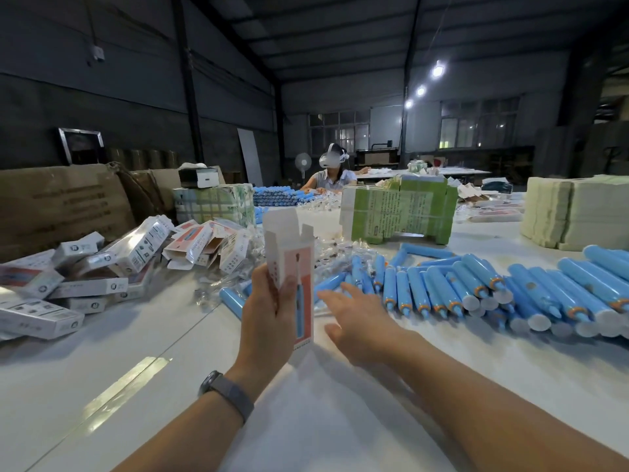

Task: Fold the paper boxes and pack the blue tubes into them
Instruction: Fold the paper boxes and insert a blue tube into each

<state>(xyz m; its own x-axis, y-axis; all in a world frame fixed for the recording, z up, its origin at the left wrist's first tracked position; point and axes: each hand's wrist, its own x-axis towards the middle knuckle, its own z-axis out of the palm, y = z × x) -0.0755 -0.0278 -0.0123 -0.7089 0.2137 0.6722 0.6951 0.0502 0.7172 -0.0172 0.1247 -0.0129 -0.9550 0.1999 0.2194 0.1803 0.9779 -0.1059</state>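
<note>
My left hand (269, 311) grips a tall paper box (292, 264) upright above the white table, its top flaps open and a blue tube printed on its red and white face. My right hand (357, 318) stretches forward over the table with straight, spread fingers and holds nothing. Its fingertips are close to the near end of a long row of blue tubes (476, 291) with orange collars and white caps. Several loose tubes and clear wrappers lie just beyond the box.
A heap of packed boxes (85, 277) covers the table's left side. Bundles of flat green cartons (401, 209) and a pale stack (571, 212) stand further back. A person with a headset (332, 175) sits at the far end. Brown cardboard cartons (61, 202) lean at left.
</note>
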